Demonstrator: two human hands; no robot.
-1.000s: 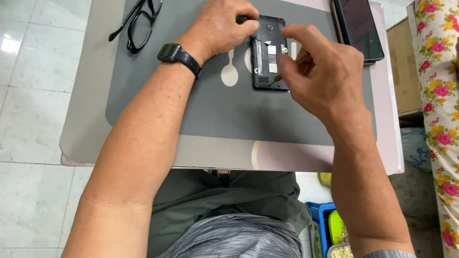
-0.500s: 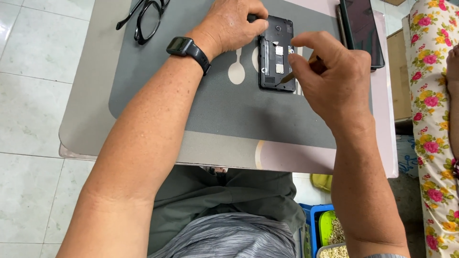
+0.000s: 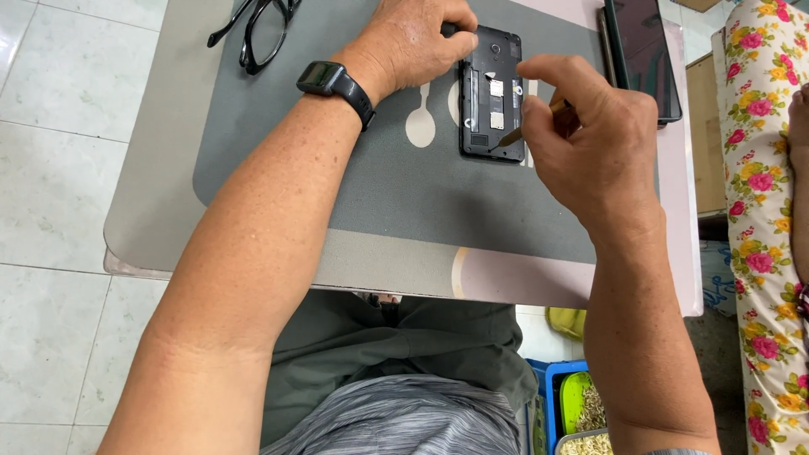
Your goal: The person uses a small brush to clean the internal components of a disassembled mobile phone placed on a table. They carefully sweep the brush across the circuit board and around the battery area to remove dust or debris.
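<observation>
The right hand (image 3: 602, 139) is pinching a slim tool (image 3: 531, 125) between thumb and fingertips, its pointed tip angling down-left onto the lower part of an opened phone (image 3: 492, 93) whose back cover is off. The left hand (image 3: 417, 38), a black wristwatch (image 3: 335, 84) on its wrist, is closing over the phone's top-left corner and pressing it flat against the grey mat (image 3: 354, 181). The phone is lying face down near the far middle of the mat, long side running away from the person.

This looks like the prying or picking stage inside the casing; the next move probably calls for small, steady pressure at the tip while the other hand is bracing against sliding.

A dark tablet-like device (image 3: 645, 46) is lying just right of the phone, close to the working hand, so room on that side is tight. Eyeglasses (image 3: 257, 34) are sitting well apart at the far left. The table's near edge (image 3: 404, 274) is well clear of the work, with open mat between.
</observation>
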